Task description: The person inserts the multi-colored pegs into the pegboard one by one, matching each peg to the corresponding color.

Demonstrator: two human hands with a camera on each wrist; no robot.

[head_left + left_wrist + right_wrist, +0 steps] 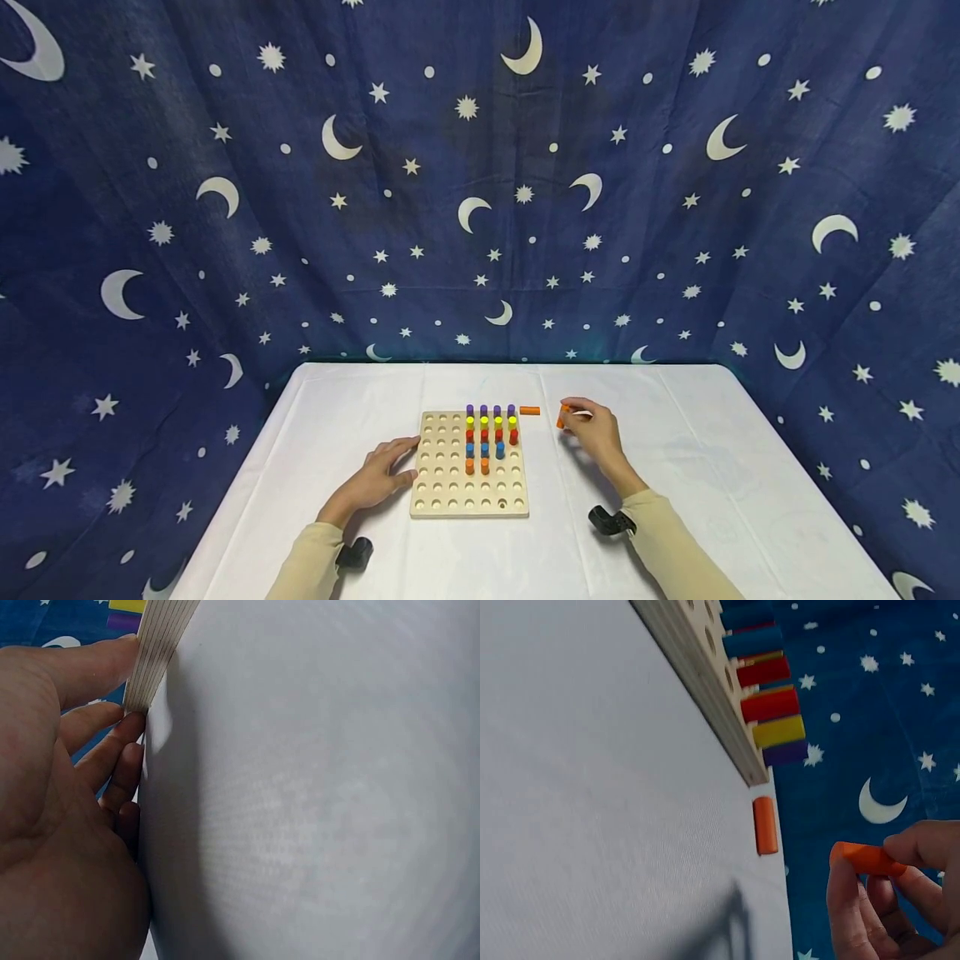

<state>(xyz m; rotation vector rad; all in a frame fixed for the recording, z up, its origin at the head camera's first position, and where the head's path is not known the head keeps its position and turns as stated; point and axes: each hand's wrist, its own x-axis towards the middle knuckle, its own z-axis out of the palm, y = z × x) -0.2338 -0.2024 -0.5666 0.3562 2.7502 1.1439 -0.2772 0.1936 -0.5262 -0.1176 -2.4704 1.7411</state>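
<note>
A wooden pegboard (442,483) with rows of round holes lies on the table. Purple pegs (483,410), yellow pegs (483,423), red pegs (483,436), blue pegs (484,450) and two orange pegs (477,467) stand in its right-hand part. My right hand (594,429) pinches a loose orange peg (866,858) between thumb and fingers, above the table to the right of the board. Another orange peg (529,411) lies by the board's far right corner. My left hand (378,477) touches the board's left edge with fingers and thumb extended.
A white cloth covers the table (675,467). Behind it hangs a dark blue curtain (420,250) with moons and stars. Black wrist devices (611,521) sit on both forearms.
</note>
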